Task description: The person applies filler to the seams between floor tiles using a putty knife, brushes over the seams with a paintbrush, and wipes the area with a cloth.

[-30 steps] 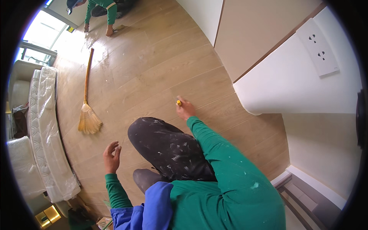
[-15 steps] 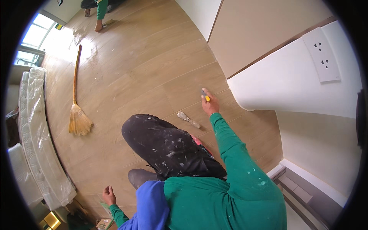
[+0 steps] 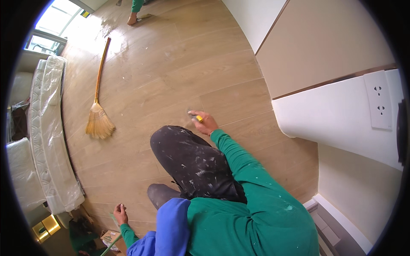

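My right hand [image 3: 206, 123] is closed around a small grey-and-yellow hand tool [image 3: 198, 118]. It is low over the wood-look floor [image 3: 171, 98], just ahead of my bent knee [image 3: 171, 143]. The tool's exact kind is too small to tell. Off to the lower left, my left hand [image 3: 121, 214] hangs with loosely curled fingers slightly apart, and nothing shows in it. The putty knife seen on the floor earlier is out of sight now, where my right arm and leg cover the floor.
A straw broom [image 3: 100, 121] lies at left. Plastic-wrapped mattresses [image 3: 49, 136] line the left side. At the top, another person's hand [image 3: 132, 18] rests on the floor beside a flat tool. A white wall ledge with an outlet plate [image 3: 379, 100] juts out at right. A cardboard box [image 3: 111, 237] sits lower left.
My right hand has swept left with the tool, toward my knee. The view has shifted, so the broom and wall appear farther right. My left hand stays nearly in place.
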`<state>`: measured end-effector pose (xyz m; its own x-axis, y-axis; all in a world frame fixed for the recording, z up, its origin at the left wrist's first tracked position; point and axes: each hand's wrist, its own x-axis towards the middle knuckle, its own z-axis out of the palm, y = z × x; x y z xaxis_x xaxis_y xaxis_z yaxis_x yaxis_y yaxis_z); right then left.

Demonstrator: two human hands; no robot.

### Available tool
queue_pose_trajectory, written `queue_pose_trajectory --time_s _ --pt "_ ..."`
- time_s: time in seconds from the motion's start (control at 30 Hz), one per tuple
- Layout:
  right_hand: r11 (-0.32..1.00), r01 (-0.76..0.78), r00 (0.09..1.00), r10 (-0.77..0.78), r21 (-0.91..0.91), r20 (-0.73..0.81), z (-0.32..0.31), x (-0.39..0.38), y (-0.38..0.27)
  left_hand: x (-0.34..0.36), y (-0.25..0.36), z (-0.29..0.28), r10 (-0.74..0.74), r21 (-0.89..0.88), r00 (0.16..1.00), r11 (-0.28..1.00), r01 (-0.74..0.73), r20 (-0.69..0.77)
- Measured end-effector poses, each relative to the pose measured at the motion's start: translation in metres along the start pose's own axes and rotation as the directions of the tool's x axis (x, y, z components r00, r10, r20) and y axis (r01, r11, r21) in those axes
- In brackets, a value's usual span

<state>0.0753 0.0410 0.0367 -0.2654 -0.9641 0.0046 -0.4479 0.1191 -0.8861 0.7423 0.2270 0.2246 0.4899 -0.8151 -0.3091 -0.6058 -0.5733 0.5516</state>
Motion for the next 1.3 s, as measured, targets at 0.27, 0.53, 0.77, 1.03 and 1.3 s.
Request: queue_pose_trajectory --time_s 0.27,0.53,0.77,1.03,1.3 --pt "0.84 -0.393 0.862 0.195 -0.374 -0.469 -0.159 0.004 0.094 -0.102 -0.128 -0.095 -0.207 0.148 0.935 0.955 0.257 -0.287" --pt "0.99 0.087 0.995 -0.092 0.113 0.042 0.014 0.061 0.003 -0.017 -0.023 -0.01 -0.121 -0.052 0.993 0.991 0.121 0.0" --pt "0.878 -0.151 0.907 -0.059 -0.454 -0.416 -0.193 0.092 0.117 -0.167 -0.12 -0.102 -0.573 -0.349 0.787 0.803 0.484 -0.227" --pt "0.902 0.102 0.99 -0.052 -0.419 0.13 0.06 0.08 -0.013 -0.113 -0.036 0.012 -0.178 0.025 0.98 0.983 0.18 -0.086" --pt "0.987 0.003 0.994 -0.021 -0.163 -0.107 -0.043 0.144 0.014 -0.216 -0.139 -0.085 -0.235 -0.075 0.898 0.972 0.224 -0.373"
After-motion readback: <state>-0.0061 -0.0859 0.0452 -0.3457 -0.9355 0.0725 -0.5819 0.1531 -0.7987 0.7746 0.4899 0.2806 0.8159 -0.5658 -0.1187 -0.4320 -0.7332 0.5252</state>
